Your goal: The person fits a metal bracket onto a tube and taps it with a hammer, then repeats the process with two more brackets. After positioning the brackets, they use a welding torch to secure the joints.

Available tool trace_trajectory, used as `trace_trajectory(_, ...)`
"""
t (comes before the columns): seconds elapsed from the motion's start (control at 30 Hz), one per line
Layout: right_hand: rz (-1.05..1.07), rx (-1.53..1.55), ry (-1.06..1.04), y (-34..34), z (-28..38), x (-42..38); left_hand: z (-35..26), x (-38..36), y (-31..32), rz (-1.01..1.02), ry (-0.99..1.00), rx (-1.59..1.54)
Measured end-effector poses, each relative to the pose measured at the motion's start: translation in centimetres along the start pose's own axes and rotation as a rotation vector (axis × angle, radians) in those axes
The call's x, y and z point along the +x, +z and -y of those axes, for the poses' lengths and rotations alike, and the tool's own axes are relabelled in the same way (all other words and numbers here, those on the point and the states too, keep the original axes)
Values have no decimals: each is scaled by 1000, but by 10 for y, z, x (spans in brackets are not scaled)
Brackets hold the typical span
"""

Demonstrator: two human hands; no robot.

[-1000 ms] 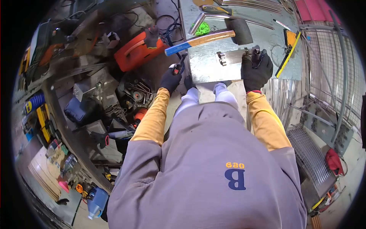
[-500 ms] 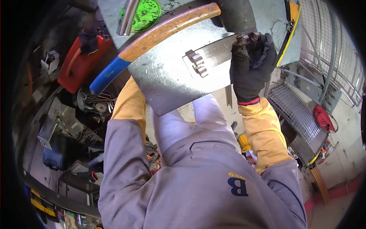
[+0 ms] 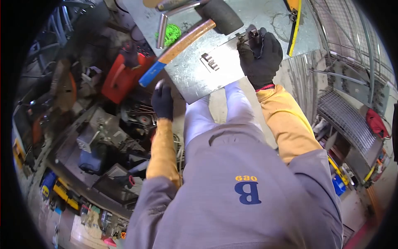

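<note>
My right hand point(image 3: 262, 56), in a black glove, is closed around the right end of a flat metal hinge plate point(image 3: 210, 62). Curled knuckles show at the plate's left end; glare washes out much of its face. It lies over the grey metal tabletop point(image 3: 188, 89). Low at the table's left edge is my left hand point(image 3: 163, 101), also black-gloved, with one pale fingertip showing. Blur hides whether its fingers grip anything. Between the hands rests a rubber mallet point(image 3: 188, 39), its blue-ended wooden handle sticking out past the left edge.
A bent metal bar point(image 3: 163, 31) and a green disc point(image 3: 171, 35) lie behind the mallet. A yellow-edged tool point(image 3: 294, 33) is at the table's right side. Left on the floor stands a red case point(image 3: 120, 79) among clutter; a wire-mesh rack point(image 3: 346, 118) stands right.
My left hand has come out from behind the tabletop into view, beside its left edge. My right hand still grips the hinge plate. The whole view has shifted with my head.
</note>
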State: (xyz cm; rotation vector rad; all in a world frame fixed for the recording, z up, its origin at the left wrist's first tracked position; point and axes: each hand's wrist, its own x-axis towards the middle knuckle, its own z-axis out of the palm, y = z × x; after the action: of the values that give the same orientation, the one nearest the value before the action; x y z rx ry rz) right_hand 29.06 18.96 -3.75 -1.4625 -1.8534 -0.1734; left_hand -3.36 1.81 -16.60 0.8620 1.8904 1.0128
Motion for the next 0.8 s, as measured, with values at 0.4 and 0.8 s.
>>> trace_trajectory(0.4, 165, 181, 67, -20, -19, 6, -175, -65, -28, 71, 757, 304)
trace_trajectory(0.8, 100, 642, 1046, -59, 15, -48, -205, -46, 57, 285, 860, 725)
